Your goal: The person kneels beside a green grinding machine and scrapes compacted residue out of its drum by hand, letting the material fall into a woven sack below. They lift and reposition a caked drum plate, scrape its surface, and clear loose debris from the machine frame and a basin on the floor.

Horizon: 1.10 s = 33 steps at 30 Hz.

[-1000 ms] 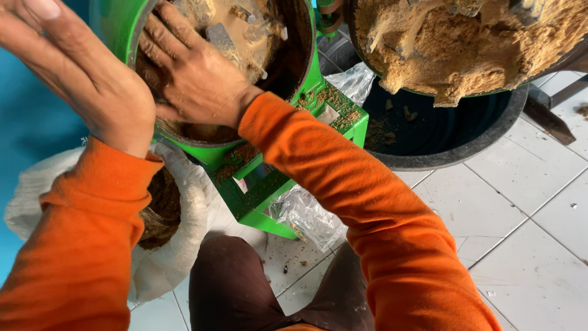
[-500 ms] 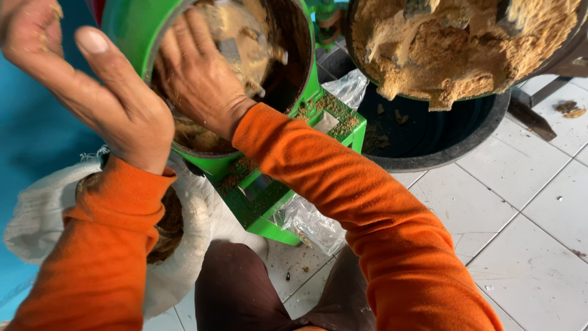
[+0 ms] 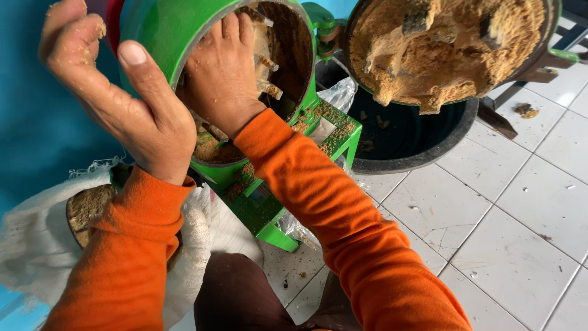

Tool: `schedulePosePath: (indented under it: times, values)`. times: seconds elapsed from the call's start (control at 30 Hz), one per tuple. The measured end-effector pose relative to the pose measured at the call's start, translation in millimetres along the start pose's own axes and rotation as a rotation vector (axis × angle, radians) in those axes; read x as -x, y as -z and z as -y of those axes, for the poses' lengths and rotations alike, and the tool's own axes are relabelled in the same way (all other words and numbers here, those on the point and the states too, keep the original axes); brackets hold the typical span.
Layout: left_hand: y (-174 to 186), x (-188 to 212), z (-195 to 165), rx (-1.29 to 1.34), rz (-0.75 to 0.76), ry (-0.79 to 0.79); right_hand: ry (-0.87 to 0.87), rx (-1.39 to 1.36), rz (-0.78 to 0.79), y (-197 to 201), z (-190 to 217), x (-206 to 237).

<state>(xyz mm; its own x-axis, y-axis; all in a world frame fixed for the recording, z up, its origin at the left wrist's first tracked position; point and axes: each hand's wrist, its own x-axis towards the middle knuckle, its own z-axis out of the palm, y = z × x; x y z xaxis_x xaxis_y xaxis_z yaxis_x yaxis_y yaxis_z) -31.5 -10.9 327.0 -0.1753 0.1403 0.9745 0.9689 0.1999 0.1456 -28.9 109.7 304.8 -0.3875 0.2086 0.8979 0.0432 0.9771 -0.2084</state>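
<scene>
The right hand (image 3: 223, 76) was reaching into the round green grinding chamber (image 3: 184, 30) of a green mill, fingers spread and pressed flat against the caked brown meal (image 3: 211, 149) lining the inside. The left hand (image 3: 128, 104) hung raised in front of the chamber's rim, open and holding nothing, with crumbs of meal stuck to its fingertips. To clear the chamber well, the fingers would do best sweeping along the curved wall toward the low lip, keeping clear of the metal teeth (image 3: 269, 89) jutting just beside them.

The swung-open round lid (image 3: 447, 49), thick with the same tan meal, hung over a black tub (image 3: 416, 147) on the white tiled floor (image 3: 520, 214). A white woven sack (image 3: 37, 245) sat below the chamber, part full of meal. Clear plastic sheeting (image 3: 340, 92) was crumpled between mill and tub. No label or sign was legible.
</scene>
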Motion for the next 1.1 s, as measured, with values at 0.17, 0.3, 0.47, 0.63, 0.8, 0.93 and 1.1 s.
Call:
schedulePosePath:
  times: [0.17,0.3,0.47,0.63,0.8,0.93,1.1]
  values:
    - [2,-2,-1,-0.003,0.018,-0.003,0.002,-0.017,0.033,-10,-3,7]
    - [0,-8,-1,-0.004,0.012,-0.03,0.218,-0.056,0.003,-14,-10,13]
    - [2,-8,-6,-0.051,0.026,-0.084,0.627,-0.267,0.064,9,-40,9]
    - [0,-7,-13,0.011,0.038,-0.05,0.557,-0.038,0.337,36,-102,-5]
    - [-2,-6,-18,-0.016,0.04,-0.037,0.671,0.475,0.3,55,-135,15]
    - [-2,-4,-20,-0.027,0.048,-0.028,0.656,1.013,0.251,74,-135,53]
    - [-5,-5,-18,-0.032,0.024,-0.059,0.34,0.015,0.741,64,-106,89]
